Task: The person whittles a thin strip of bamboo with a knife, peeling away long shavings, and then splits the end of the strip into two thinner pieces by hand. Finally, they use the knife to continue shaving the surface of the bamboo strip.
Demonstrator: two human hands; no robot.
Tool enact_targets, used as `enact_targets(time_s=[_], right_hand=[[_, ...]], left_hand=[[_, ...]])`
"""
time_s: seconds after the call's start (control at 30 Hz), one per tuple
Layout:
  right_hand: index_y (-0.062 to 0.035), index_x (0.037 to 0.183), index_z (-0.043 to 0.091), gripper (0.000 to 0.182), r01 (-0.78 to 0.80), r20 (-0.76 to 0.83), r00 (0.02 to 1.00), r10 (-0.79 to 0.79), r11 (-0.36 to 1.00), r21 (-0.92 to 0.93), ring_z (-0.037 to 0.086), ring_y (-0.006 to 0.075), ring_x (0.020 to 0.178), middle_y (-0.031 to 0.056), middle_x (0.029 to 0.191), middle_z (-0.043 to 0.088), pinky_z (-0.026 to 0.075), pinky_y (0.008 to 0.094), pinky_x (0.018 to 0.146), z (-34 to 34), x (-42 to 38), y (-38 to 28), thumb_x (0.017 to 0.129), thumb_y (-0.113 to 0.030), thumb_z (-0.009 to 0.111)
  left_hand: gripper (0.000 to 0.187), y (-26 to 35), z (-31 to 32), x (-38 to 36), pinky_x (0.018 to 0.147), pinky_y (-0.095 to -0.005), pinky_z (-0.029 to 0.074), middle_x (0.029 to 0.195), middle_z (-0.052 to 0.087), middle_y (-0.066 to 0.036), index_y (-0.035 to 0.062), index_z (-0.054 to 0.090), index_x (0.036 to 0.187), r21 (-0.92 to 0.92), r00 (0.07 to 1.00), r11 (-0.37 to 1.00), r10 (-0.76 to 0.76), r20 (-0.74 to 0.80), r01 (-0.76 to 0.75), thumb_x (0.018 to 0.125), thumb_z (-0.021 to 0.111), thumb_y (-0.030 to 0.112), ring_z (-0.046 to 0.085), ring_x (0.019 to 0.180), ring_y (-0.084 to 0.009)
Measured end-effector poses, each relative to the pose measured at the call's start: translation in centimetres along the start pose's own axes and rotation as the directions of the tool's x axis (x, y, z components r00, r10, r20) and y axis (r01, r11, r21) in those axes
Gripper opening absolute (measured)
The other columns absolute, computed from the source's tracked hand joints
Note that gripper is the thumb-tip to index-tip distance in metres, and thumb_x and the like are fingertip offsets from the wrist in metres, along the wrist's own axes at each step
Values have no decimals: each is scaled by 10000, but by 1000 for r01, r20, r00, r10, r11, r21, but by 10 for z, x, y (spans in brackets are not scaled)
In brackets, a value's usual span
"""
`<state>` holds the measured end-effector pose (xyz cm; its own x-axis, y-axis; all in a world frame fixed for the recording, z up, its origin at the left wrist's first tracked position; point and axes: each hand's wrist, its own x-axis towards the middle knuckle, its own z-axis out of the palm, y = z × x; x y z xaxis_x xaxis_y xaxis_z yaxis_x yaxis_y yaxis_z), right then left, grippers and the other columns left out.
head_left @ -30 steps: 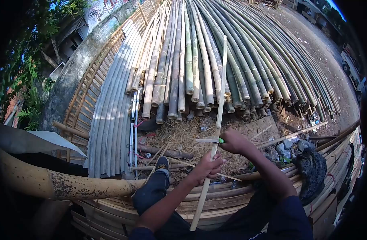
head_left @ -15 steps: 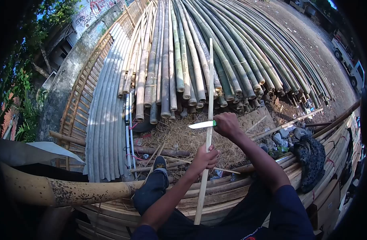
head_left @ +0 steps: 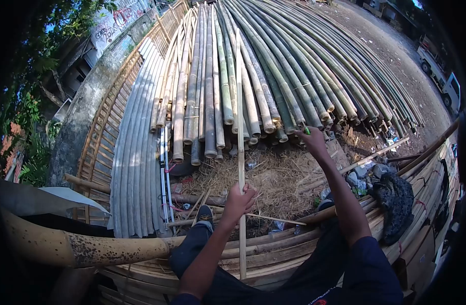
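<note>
My left hand (head_left: 238,204) is closed around the lower half of a long, pale bamboo strip (head_left: 241,152). The strip stands nearly upright before me, its top end overlapping the bamboo poles behind. Off to the right and farther forward, my right hand (head_left: 312,141) grips a knife (head_left: 307,130) by its green handle. Its blade shows only faintly, seen nearly end-on against the pole ends. The knife is apart from the strip.
A big stack of bamboo poles (head_left: 225,96) fills the far side. Corrugated sheets (head_left: 134,147) lie left, and a thick bamboo pole (head_left: 106,246) crosses near my left leg. Split bamboo (head_left: 278,246) lies beneath me. Dark cloth (head_left: 393,206) hangs at right.
My right hand has carried the knife away from the strip, forward and to the right. My left hand and the strip have shifted left, and the strip is more upright.
</note>
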<state>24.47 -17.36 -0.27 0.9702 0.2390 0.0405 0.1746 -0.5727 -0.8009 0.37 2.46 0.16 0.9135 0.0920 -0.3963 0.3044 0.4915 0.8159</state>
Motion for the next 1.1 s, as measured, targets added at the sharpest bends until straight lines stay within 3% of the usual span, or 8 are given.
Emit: enact_targets(time_s=[0.1,0.23,0.27,0.33,0.4,0.43,0.9,1.1], right_hand=[[-7,848,656,273,153,176,969,-173,981,123,546,85,626,65,678,624,437,286,586,34,-29,-32,792,-265,727],[-31,944,668,252,257,196,930,-310,932,256,613,99,672,80,725,666,454,290,588,53,-56,-50,796,-227,723],[-19,944,669,212,230,173,941,-292,924,306,544,60,678,50,735,647,437,272,596,52,-63,-57,817,-184,710],[-35,964,682,255,237,141,950,-278,938,253,580,109,616,85,686,644,440,300,567,53,-67,-56,818,-243,711],[-81,988,693,314,258,117,959,-257,966,-1,644,298,618,148,681,642,478,389,577,49,-70,-58,791,-325,713],[-96,974,703,321,272,133,954,-268,962,-12,635,332,641,152,673,636,479,402,575,49,-70,-56,793,-362,701],[-128,937,704,274,358,107,929,-355,933,-20,641,336,677,135,733,657,490,432,582,73,-74,-42,789,-359,692],[-76,949,665,252,336,146,931,-334,942,14,629,350,680,158,729,642,465,425,572,73,-72,-41,801,-278,693]], left_hand=[[254,0,6,0,330,-208,210,578,362,55,118,329,834,16,1000,1000,17,-23,-16,882,564,36,301,380,-18],[261,-2,22,6,330,-209,208,570,351,59,122,327,834,22,999,999,-30,16,30,885,572,47,300,378,-21],[261,-6,22,7,330,-209,207,571,351,57,123,329,836,42,999,998,-48,16,47,886,576,53,301,376,-23],[262,-11,25,9,331,-210,205,572,351,56,123,332,838,70,997,996,-59,49,56,887,581,60,302,375,-24],[266,-15,30,7,330,-211,201,588,363,48,124,335,842,76,995,993,-94,15,93,885,591,66,301,374,-26],[266,-16,30,7,330,-211,201,588,363,48,124,335,842,81,995,993,-92,34,89,885,591,66,301,374,-26],[284,-21,30,7,329,-207,183,553,333,57,150,334,840,44,991,990,-132,-21,133,876,597,49,263,374,-24],[277,-24,31,7,333,-203,190,565,330,60,147,335,838,55,989,988,-144,-10,145,876,591,49,269,387,-21]])
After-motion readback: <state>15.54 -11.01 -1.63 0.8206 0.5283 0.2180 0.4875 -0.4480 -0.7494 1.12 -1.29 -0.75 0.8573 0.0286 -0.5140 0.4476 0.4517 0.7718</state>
